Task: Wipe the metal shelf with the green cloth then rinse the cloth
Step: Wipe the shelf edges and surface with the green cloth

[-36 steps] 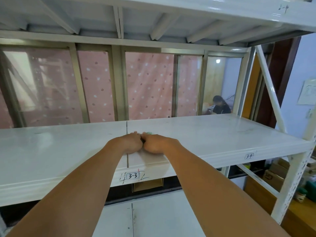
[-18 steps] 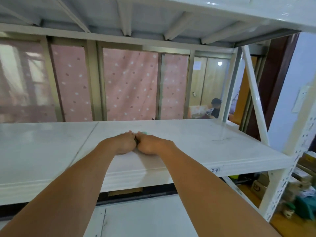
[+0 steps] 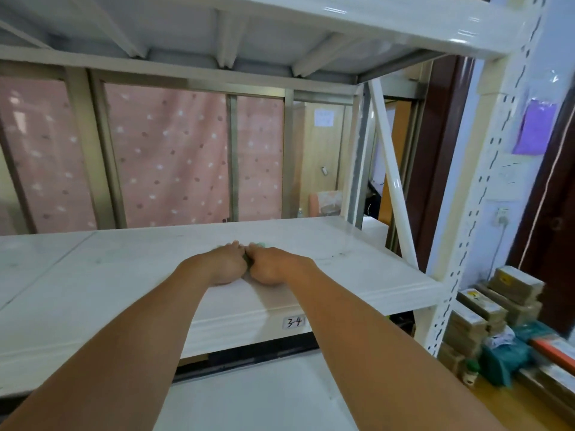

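Green cloth (image 3: 260,244) is being pressed flat onto the metal shelf (image 3: 357,275) near its front edge. It is being covered by the left hand (image 3: 224,264) and right hand (image 3: 271,265), held side by side, touching, palms down, with only a sliver showing.

The flat white metal shelf (image 3: 357,269) lies level before me; a sliver of crumpled green cloth (image 3: 260,244) peeks out on its surface, mostly hidden.

White metal shelf (image 3: 357,269) under my palms, a sliver of green cloth (image 3: 260,244) peeking out. Pink curtain (image 3: 174,157) behind, dotted white and brown. Purple note (image 3: 533,127) on the white upright (image 3: 485,169).
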`<move>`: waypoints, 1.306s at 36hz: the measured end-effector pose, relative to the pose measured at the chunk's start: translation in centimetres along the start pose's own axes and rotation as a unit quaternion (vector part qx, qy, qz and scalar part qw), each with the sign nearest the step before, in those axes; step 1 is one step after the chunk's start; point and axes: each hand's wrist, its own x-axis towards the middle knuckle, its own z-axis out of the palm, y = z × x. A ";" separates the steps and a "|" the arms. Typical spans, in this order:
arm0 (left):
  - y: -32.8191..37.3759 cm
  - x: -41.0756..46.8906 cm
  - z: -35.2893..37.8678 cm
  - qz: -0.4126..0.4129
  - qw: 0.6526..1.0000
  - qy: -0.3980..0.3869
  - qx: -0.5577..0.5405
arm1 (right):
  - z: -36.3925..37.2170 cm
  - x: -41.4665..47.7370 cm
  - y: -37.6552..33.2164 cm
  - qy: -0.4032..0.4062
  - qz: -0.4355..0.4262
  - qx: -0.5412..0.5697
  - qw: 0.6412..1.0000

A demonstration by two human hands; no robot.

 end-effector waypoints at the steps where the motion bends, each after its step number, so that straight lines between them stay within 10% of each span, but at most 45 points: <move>1: 0.7 0.2 0.1 -0.001 1.000 -0.001 0.004 | -0.1 -0.1 0.6 0.001 0.002 -0.007 1.000; 32: 19.9 6.5 4.6 0.037 0.999 -0.009 -0.011 | -4.8 -5.7 19.2 -0.022 0.057 -0.055 0.997; 42: 25.6 8.7 5.1 0.061 0.997 -0.035 -0.017 | -5.8 -5.6 23.7 -0.015 0.139 -0.220 0.965; 47: 26.1 9.6 5.0 0.074 0.995 -0.022 -0.056 | -6.2 -5.4 24.0 -0.008 0.102 -0.471 0.876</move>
